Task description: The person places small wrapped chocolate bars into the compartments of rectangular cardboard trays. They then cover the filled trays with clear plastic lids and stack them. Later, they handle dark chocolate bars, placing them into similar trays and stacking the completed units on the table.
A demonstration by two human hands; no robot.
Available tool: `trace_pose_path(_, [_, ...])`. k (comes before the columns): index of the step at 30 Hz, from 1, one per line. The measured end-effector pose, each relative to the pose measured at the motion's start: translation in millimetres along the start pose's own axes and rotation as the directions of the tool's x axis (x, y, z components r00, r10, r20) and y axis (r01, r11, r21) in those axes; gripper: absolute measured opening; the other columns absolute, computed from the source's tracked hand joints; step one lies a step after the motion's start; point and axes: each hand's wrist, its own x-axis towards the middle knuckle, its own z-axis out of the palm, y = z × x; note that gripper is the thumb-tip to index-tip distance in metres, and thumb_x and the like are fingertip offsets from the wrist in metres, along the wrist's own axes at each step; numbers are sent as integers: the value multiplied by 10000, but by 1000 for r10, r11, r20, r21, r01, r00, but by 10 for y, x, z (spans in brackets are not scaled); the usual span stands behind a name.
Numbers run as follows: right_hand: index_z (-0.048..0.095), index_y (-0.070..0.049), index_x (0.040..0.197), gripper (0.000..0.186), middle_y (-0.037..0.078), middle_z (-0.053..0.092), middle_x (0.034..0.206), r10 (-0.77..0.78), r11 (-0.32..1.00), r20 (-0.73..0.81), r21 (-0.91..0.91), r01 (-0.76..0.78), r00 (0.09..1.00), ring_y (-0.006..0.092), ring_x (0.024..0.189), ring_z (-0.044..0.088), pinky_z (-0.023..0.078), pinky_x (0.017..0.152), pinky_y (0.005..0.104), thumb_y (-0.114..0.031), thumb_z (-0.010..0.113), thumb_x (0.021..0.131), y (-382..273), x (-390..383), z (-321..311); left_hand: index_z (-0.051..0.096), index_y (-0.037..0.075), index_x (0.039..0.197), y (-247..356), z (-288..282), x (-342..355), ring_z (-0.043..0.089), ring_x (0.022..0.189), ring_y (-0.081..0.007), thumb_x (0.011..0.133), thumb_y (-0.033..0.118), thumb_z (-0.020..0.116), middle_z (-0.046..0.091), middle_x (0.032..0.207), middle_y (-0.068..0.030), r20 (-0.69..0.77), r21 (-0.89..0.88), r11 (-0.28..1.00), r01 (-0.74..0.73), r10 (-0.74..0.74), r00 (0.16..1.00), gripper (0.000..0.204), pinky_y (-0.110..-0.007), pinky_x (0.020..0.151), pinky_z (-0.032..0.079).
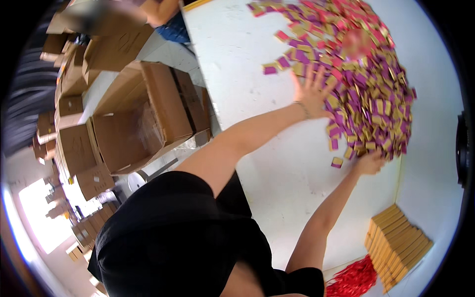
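A broad pile of small flat rectangular packets (378,106), purple and gold with some pinkish-red, spreads over the white tabletop (292,183). My left hand (312,94) lies at the pile's left edge, palm down with fingers spread, touching packets and gripping none. A thin bracelet (303,110) circles that wrist. Against the near edge of the pile rests my right hand (370,163); its fingers are partly hidden among the packets, so their grip does not show. A single packet (337,162) lies apart, left of my right hand.
A stack of yellow-brown flat pieces (396,242) stands at the near right corner, beside red shredded strips (354,278). A large open cardboard box (168,106) is left of the table, with more cartons (81,153) behind. Another person's arm (161,11) shows at the far left.
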Motion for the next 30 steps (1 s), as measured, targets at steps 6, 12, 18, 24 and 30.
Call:
trace_pose_path(6, [29,-8,1499,1041,237,106,1548,-26,986,291,-147,72,956,479,1372,203,283,911,731,-764,319,846,-366,-1614,-704,236,328,1493,-411,202,-544,-12,1448,-376,795,719,486,38,1589,-82,37,-22,955,-295,295,955,839,-786,988,79])
trace_pose_path(12, [62,-84,1514,1008,171,87,1570,37,935,248,-352,54,968,454,1395,180,250,900,777,-764,351,829,-1103,-1416,-567,282,319,1478,-521,126,-771,-8,1449,-362,843,627,498,66,1588,-36,-6,-97,881,-464,465,885,738,-785,995,97])
trace_pose_path(18, [138,-86,1509,844,160,167,1558,-476,816,233,-242,524,848,382,1410,223,324,904,738,-640,351,910,-881,-2592,-896,332,173,1449,-1499,-409,-1966,71,1442,-380,847,504,598,109,1575,-97,-32,-75,940,-332,331,943,736,-667,1046,242])
trace_pose_path(24, [229,-193,1502,676,105,180,1567,-602,709,418,-111,696,680,373,1417,209,259,961,728,-552,356,943,-1014,-2867,-1361,511,92,1277,-2188,-1052,-4101,315,1349,-324,814,272,651,318,1457,-164,153,-49,938,344,-333,931,516,-460,1054,317])
trace_pose_path(30, [222,-212,1503,663,87,189,1564,-593,729,433,-67,681,679,364,1420,200,255,950,741,-578,307,956,-996,-2825,-1406,576,75,1213,-2142,-654,-6014,533,1169,-305,842,280,585,546,1283,-116,322,-155,606,780,-715,620,424,-408,968,448])
